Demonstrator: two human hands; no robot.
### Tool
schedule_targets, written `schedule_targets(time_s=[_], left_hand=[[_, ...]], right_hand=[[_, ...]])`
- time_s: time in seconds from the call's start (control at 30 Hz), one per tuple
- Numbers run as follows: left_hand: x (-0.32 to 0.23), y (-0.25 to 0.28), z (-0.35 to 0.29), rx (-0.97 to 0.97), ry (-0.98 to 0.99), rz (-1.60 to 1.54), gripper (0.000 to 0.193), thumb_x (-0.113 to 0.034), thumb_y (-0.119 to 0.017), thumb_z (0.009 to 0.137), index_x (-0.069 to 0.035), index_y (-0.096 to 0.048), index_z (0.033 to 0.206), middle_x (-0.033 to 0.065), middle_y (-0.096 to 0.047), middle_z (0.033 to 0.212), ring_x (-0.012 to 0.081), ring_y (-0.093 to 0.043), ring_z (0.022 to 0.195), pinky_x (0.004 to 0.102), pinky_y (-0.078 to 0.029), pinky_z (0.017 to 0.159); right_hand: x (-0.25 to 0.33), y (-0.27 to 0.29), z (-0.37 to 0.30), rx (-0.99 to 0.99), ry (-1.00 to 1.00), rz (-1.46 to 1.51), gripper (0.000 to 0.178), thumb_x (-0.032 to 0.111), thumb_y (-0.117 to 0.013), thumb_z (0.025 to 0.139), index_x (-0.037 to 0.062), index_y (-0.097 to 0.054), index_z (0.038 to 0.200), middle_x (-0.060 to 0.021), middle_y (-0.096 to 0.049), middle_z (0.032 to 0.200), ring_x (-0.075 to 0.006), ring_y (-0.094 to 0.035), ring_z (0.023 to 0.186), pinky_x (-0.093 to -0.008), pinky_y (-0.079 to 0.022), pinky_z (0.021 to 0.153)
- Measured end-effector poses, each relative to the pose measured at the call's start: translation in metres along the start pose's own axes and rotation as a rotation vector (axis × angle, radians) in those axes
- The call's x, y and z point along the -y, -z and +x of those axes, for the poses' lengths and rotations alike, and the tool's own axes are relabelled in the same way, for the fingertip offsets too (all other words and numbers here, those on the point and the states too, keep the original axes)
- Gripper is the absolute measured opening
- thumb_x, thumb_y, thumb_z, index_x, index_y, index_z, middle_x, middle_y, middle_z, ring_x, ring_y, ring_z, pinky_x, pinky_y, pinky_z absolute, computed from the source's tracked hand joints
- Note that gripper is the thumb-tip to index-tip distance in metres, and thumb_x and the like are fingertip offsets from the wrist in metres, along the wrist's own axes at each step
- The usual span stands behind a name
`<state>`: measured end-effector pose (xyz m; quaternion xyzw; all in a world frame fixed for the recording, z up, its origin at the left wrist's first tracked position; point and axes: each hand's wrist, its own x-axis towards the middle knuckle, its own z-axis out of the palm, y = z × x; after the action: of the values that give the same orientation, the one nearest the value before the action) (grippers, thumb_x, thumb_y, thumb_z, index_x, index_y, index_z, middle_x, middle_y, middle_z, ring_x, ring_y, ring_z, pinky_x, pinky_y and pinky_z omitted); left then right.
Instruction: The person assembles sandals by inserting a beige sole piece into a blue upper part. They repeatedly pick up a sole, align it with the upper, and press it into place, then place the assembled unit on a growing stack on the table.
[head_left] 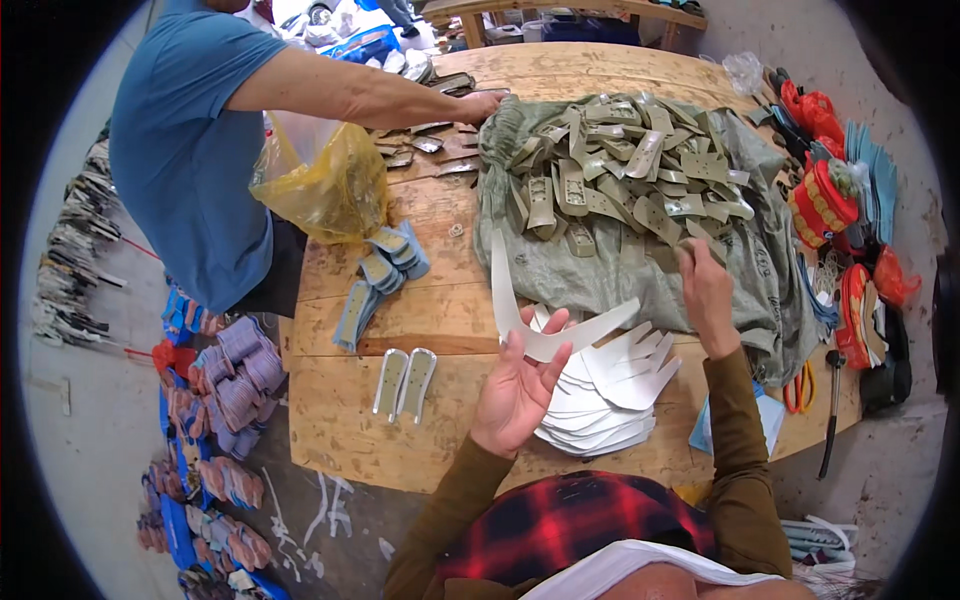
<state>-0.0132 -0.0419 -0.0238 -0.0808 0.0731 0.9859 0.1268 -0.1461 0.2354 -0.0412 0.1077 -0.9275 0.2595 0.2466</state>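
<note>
My left hand (520, 395), palm up, holds a white V-shaped curved strip (550, 342) between thumb and fingers. Under and beside it lies a fanned stack of white cut sheets (600, 405), some with finger-like ends. My right hand (706, 290) is at the near edge of a heap of khaki moulded plates (640, 165), its fingers closed around one khaki plate, mostly hidden by the hand. The heap rests on a grey-green woven sack (625, 275). Two khaki plates with white rims (403, 385) lie side by side to the left of my left hand.
Across the wooden table (440, 360), a person in a blue shirt (195, 150) grips the sack's edge, beside a yellow plastic bag (330, 185). Blue-backed plates (375, 275) lie near it. Orange-handled scissors (800, 388) and a hammer (830, 410) sit at right. Bundles (235, 370) stand at left.
</note>
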Motion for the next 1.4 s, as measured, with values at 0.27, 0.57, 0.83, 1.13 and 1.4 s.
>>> schedule_targets(time_s=[0.27, 0.57, 0.83, 1.13, 1.4], left_hand=[[0.001, -0.002, 0.001, 0.01, 0.047, -0.193, 0.031, -0.026, -0.043, 0.104, -0.005, -0.048, 0.127, 0.02, -0.045, 0.143, 0.0348, -0.039, 0.138, 0.0481, -0.036, 0.116], [0.017, -0.009, 0.006, -0.029, 0.081, 0.072, 0.04, -0.029, -0.041, 0.105, -0.01, -0.039, 0.139, 0.0185, -0.035, 0.151, 0.0305, -0.038, 0.139, 0.0445, -0.038, 0.116], [0.041, -0.008, 0.002, -0.096, 0.153, 0.088, 0.042, -0.029, -0.036, 0.107, -0.006, -0.037, 0.141, 0.0175, -0.044, 0.143, 0.0276, -0.046, 0.131, 0.0422, -0.039, 0.114], [0.043, -0.005, -0.006, -0.125, 0.115, 0.149, 0.044, -0.032, -0.035, 0.107, -0.007, -0.04, 0.142, 0.0114, -0.056, 0.132, 0.0211, -0.055, 0.12, 0.0375, -0.046, 0.106], [0.044, -0.002, -0.006, -0.106, 0.098, 0.166, 0.044, -0.032, -0.035, 0.107, -0.007, -0.04, 0.142, 0.0112, -0.055, 0.133, 0.0206, -0.054, 0.122, 0.0373, -0.044, 0.107]], right_hand=[[-0.015, -0.026, -0.014, 0.114, -0.204, 0.22, 0.016, 0.016, -0.066, 0.09, 0.0053, -0.059, 0.099, -0.0175, -0.065, 0.08, -0.036, -0.062, 0.065, -0.0429, -0.046, 0.058], [-0.035, -0.019, -0.046, -0.044, -0.256, 0.579, 0.021, 0.009, -0.065, 0.09, -0.0001, -0.061, 0.108, -0.0108, -0.068, 0.096, -0.0181, -0.063, 0.079, -0.0324, -0.049, 0.069], [0.092, 0.049, -0.063, 0.19, -0.137, 0.89, 0.027, 0.004, -0.068, 0.087, -0.0027, -0.059, 0.112, -0.0101, -0.069, 0.101, -0.018, -0.068, 0.089, -0.0308, -0.053, 0.078], [0.119, 0.04, -0.061, 0.376, 0.147, 0.656, 0.035, 0.0, -0.067, 0.083, 0.0014, -0.061, 0.118, -0.0108, -0.071, 0.104, -0.0269, -0.07, 0.087, -0.0337, -0.054, 0.073], [0.12, 0.037, -0.062, 0.33, 0.142, 0.63, 0.034, 0.001, -0.066, 0.083, 0.0017, -0.06, 0.117, -0.0121, -0.07, 0.103, -0.0275, -0.07, 0.087, -0.0344, -0.054, 0.073]])
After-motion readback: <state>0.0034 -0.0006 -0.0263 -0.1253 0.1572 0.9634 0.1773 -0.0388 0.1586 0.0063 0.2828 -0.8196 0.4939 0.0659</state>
